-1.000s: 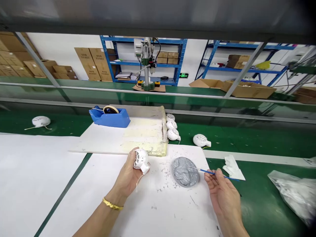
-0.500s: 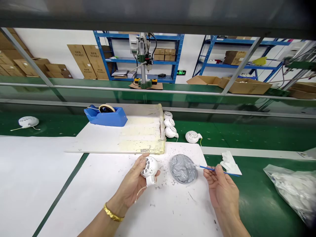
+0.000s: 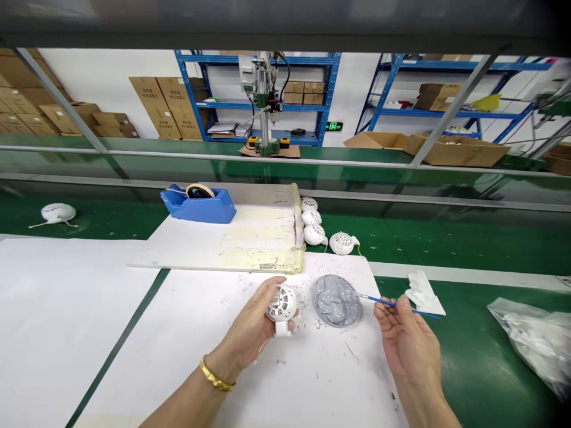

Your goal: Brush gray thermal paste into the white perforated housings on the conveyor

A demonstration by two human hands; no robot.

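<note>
My left hand [image 3: 250,324], with a gold bracelet at the wrist, is closed around a white rounded plastic piece [image 3: 282,303] with a slotted grille and a short stem pointing down. A thin pale string hangs beside it. Between the thumb and fingers of my right hand [image 3: 408,336] is a thin blue paintbrush [image 3: 386,302]. Its tip reaches the right side of a shallow round dish [image 3: 314,309] filled with thick grey paste [image 3: 334,300]. The dish rests on white paper [image 3: 330,368] dotted with grey specks.
Several similar white pieces [image 3: 315,234] stand beyond the dish, and another [image 3: 58,212] lies far left. A blue tape dispenser [image 3: 200,207] sits on a stained white board [image 3: 214,252]. On the right are a crumpled tissue [image 3: 423,291] and a clear plastic bag [image 3: 533,339].
The view has shifted slightly, moving most things a little rightward. The white piece in my left hand has turned a little. The brush tip stays at the grey paste.
</note>
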